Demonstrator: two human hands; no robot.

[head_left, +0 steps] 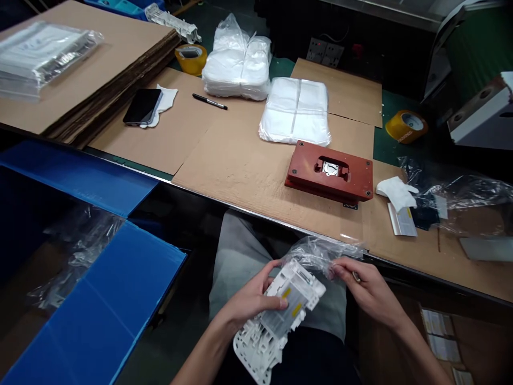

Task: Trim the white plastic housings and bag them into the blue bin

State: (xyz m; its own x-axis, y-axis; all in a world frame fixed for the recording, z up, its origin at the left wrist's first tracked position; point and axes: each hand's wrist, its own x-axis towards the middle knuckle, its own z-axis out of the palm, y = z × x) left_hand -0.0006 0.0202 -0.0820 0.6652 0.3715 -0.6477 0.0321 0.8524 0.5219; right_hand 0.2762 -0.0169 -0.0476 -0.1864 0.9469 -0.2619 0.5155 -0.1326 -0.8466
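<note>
The left hand [256, 297] grips a white plastic part [276, 323] above the lap [236, 262] — thumb across its face — while the right hand [366, 286] pinches a clear bag [315, 254] at the part's upper end. On the table [236, 160] ahead, a red block [306, 163] lies near a white stack [294, 109], with a tape roll [396, 127] to their right.

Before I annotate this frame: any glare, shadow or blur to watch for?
Head view: bright streaks on the clear plastic bag near the lap and the bagged stack at upper left; head view: deep shadow under the cardboard-topped table and in the background; head view: slight softness on the held white plastic part, its outline clear, fine markings unreadable.
</note>
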